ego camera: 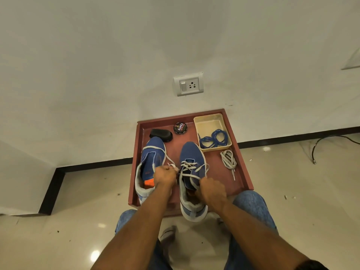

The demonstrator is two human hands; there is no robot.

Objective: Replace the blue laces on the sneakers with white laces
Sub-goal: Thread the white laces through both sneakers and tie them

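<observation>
- Both bare forearms reach forward and down, side by side.
- Left hand (pixel 165 175) is fisted, fingers curled tight.
- Right hand (pixel 212 191) likewise curled, knuckles up.

A plain white wall (pixel 175 36) is filling the upper view, carrying a white switch-and-socket plate (pixel 188 84). A black skirting strip (pixel 292 137) is running along its base. Glossy cream floor tiles (pixel 68 221) are reflecting ceiling light, and a dark cable (pixel 329 139) is lying at right
</observation>
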